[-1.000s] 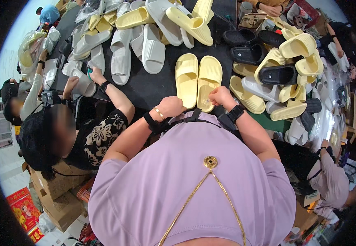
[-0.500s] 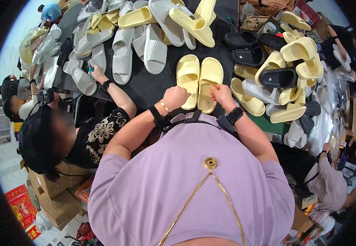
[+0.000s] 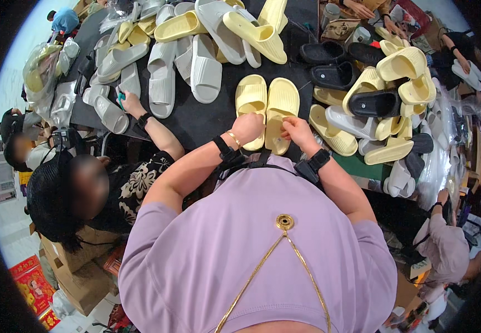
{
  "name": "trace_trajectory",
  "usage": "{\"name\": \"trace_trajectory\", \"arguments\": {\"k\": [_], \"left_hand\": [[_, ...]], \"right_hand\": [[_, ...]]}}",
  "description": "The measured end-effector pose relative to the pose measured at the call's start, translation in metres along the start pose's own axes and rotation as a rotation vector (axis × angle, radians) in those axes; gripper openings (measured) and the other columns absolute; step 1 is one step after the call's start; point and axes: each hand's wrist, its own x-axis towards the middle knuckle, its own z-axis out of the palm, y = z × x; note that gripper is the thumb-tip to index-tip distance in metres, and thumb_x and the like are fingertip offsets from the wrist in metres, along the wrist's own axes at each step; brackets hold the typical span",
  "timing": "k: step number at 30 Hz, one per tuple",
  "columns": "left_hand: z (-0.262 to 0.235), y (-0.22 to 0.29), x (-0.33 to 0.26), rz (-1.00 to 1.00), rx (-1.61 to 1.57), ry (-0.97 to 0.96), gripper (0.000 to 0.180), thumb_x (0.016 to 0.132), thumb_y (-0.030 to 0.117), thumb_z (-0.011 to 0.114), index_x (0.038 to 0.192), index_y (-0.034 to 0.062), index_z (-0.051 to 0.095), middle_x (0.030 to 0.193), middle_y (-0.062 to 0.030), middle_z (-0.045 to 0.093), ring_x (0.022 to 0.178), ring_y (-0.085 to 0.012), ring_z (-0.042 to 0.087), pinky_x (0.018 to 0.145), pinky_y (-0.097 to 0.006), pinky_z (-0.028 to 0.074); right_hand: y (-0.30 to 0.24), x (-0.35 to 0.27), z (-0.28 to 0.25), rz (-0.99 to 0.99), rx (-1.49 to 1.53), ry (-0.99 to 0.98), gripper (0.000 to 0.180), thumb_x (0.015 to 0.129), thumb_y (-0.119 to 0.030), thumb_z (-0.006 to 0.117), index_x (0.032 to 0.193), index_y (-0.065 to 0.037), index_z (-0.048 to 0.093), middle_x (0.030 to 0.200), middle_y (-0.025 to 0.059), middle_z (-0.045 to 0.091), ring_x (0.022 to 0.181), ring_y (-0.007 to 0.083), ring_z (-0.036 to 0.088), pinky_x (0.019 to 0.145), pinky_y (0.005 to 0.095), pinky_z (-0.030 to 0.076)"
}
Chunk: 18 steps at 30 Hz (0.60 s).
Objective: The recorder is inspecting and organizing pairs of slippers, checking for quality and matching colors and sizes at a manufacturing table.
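Two pale yellow slide sandals lie side by side, soles down, on a black table (image 3: pixel 207 119) in front of me. My left hand (image 3: pixel 248 127) rests closed on the heel of the left yellow sandal (image 3: pixel 251 97). My right hand (image 3: pixel 297 130) pinches the heel end of the right yellow sandal (image 3: pixel 281 102). Both wrists carry black bands, and the left one also has a gold bracelet.
Heaps of grey sandals (image 3: pixel 163 77) lie at the far left, yellow ones (image 3: pixel 251 30) at the back, black and yellow ones (image 3: pixel 379 94) at the right. A person's hand (image 3: pixel 129 102) reaches onto the table from the left. Other people sit at the far right.
Both my hands slid forward from the table edge onto the heels of the yellow pair. The pair sits closer together and nearer to me.
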Motion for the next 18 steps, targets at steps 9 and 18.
{"name": "trace_trajectory", "arguments": {"k": [9, 18], "left_hand": [[-0.002, -0.016, -0.016, 0.152, 0.07, 0.086, 0.011, 0.081, 0.016, 0.062, 0.082, 0.0045, 0.063, 0.086, -0.012, 0.06, 0.083, -0.0305, 0.064, 0.071, -0.04, 0.054], [-0.002, -0.023, 0.007, 0.16, 0.232, 0.311, 0.008, 0.076, 0.007, 0.058, 0.082, 0.0054, 0.062, 0.085, -0.01, 0.059, 0.082, -0.0269, 0.063, 0.069, -0.037, 0.054]], "right_hand": [[0.004, 0.002, 0.002, 0.009, 0.012, -0.032, 0.036, 0.091, -0.013, 0.054, 0.119, 0.009, 0.056, 0.09, 0.0116, 0.067, 0.068, 0.0148, 0.066, 0.06, 0.0267, 0.053], [0.005, 0.001, 0.0, -0.012, 0.029, -0.046, 0.027, 0.091, -0.012, 0.054, 0.109, 0.008, 0.06, 0.087, 0.0095, 0.066, 0.067, 0.0142, 0.065, 0.061, 0.0258, 0.052]]}}
